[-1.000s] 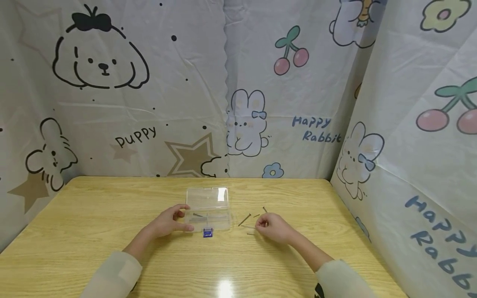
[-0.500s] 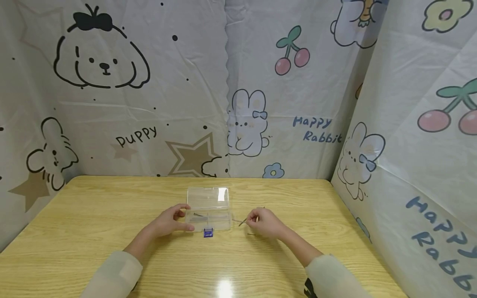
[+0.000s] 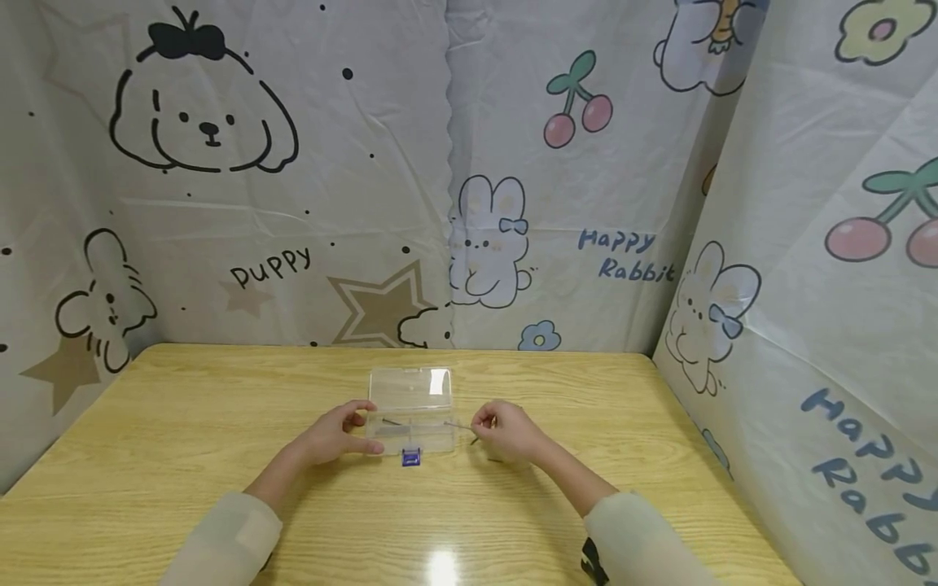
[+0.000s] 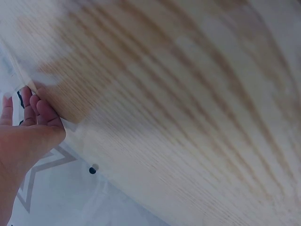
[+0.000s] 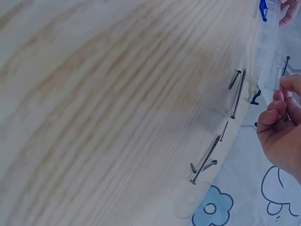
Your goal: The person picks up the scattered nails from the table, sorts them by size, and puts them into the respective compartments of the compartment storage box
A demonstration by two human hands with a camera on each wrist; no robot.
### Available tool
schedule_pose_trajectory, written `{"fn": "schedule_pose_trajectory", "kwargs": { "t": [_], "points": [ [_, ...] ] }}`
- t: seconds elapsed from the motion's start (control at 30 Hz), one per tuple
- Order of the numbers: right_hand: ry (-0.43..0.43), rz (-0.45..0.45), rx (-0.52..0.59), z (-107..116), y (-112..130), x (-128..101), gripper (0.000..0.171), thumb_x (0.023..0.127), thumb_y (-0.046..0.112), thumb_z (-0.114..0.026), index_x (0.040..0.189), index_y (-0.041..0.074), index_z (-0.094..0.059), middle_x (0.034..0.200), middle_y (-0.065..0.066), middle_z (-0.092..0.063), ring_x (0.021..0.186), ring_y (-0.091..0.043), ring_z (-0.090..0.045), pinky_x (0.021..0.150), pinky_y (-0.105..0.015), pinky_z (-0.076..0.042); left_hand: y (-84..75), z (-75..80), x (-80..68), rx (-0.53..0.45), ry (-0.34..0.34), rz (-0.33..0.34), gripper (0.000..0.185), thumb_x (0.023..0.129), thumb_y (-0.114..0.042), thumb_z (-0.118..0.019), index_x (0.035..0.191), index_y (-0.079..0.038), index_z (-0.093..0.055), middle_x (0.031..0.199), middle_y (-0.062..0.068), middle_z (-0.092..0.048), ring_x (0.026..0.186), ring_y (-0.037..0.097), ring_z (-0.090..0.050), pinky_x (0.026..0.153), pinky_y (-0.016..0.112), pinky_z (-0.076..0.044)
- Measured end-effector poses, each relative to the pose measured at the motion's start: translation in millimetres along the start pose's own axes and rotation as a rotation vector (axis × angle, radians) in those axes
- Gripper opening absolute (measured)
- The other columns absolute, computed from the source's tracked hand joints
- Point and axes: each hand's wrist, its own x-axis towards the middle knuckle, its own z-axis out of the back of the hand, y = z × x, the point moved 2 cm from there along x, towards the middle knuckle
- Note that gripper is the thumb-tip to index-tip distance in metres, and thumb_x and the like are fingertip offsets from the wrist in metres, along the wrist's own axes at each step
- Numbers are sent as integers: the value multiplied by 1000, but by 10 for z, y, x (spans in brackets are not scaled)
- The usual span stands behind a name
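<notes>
A small clear plastic box (image 3: 410,435) lies open on the wooden table (image 3: 183,423), with its lid (image 3: 410,388) folded back and a blue latch (image 3: 411,458) at the front. My left hand (image 3: 359,433) grips the box's left end between thumb and fingers. At the box's right edge, my right hand (image 3: 481,424) pinches a thin nail (image 3: 458,425) whose tip reaches over the box. One nail (image 3: 390,422) lies inside. In the right wrist view, several loose nails (image 5: 237,92) lie on the table beside the box (image 5: 269,52) and my right hand (image 5: 282,125).
Printed cartoon curtains (image 3: 469,179) wall the table at the back and on both sides. A few loose nails (image 3: 495,461) lie by my right hand. The left wrist view has only my left hand (image 4: 26,136) and blurred table grain (image 4: 178,103).
My right hand has moved left from the loose nails to the box's right edge, carrying a nail. My left hand and the box have stayed put.
</notes>
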Motion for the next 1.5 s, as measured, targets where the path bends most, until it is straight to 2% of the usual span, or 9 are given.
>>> {"fn": "schedule_pose_trajectory", "kwargs": {
  "t": [0.23, 0.37, 0.67, 1.0, 1.5],
  "points": [
    [-7, -7, -19, -23, 85, 81, 12, 91, 16, -57, 88, 8, -66, 80, 1, -55, 62, -9, -43, 57, -21, -38, 0, 4, 1, 10, -4, 7, 74, 73, -37, -79, 133, -8, -45, 124, 19, -49, 109, 28, -45, 91, 42, -37],
    [-8, 2, -21, -41, 152, 117, 12, 90, 15, -58, 88, 7, -66, 80, 1, -55, 62, -9, -43, 56, -21, -38, -2, 2, 3, 13, -3, 13, 74, 73, -37, -79, 132, -9, -45, 124, 19, -49, 109, 29, -45, 92, 43, -37],
    [1, 16, 28, -103, 246, 206, 12, 89, 13, -58, 89, 4, -66, 79, 0, -55, 57, -7, -41, 52, -18, -37, 1, -1, 3, 17, -6, 19, 74, 73, -37, -79, 133, -9, -45, 125, 20, -48, 112, 30, -45, 94, 46, -37],
    [-5, 54, 17, -221, 337, 324, 10, 87, 11, -60, 86, 4, -67, 79, 0, -57, 70, -8, -46, 60, -19, -39, -19, -5, -13, 16, -10, 10, 75, 73, -37, -79, 133, -8, -45, 124, 20, -49, 110, 29, -45, 93, 44, -37],
    [23, 72, -29, -373, 443, 474, 11, 86, 9, -59, 84, 4, -68, 76, 1, -56, 69, -7, -46, 64, -19, -40, -9, -22, 18, 19, -23, 29, 71, 74, -35, -79, 132, -10, -46, 124, 19, -49, 110, 30, -46, 93, 45, -38]
  ]
}}
